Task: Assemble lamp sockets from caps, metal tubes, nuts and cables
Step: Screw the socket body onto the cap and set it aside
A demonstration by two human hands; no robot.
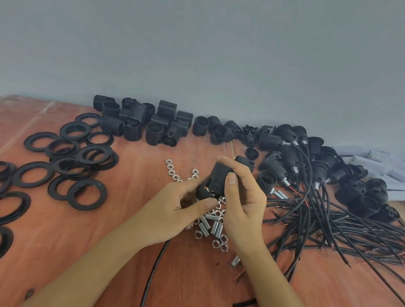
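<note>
- The grey wall [206, 43] rises directly behind the far edge of the counter.
- The counter [119, 256] is reddish wood. Its bare stretches lie along the near edge, left of the left forearm and between the two forearms, and in a strip between the rings and the nuts.
- A pile of black cables [337, 228] fans over the right side, loose ends reaching toward the near right corner.
- Flat black rings [74, 156] are scattered and overlapping on the left side, out to the left edge.
- Finished sockets [295, 146] with cables fitted are heaped at the far right.
- Loose threaded socket bodies [145, 124] are bunched along the far edge, against the wall.
- White boxes [377, 163] lie at the far right corner; any print on them is too blurred to tell.
- The right hand [243, 201] is over the middle of the counter, fingers and thumb curled around a ribbed black socket body [220, 179].
- The left hand [174, 212] pinches a black cap [203, 193] between thumb and forefinger, the cap touching the lower end of the socket body.
- One cable [154, 271] runs from under the left hand to the near edge.
- Silver nuts [216, 240] and metal tubes [211, 225] lie mixed beneath the hands.
</note>
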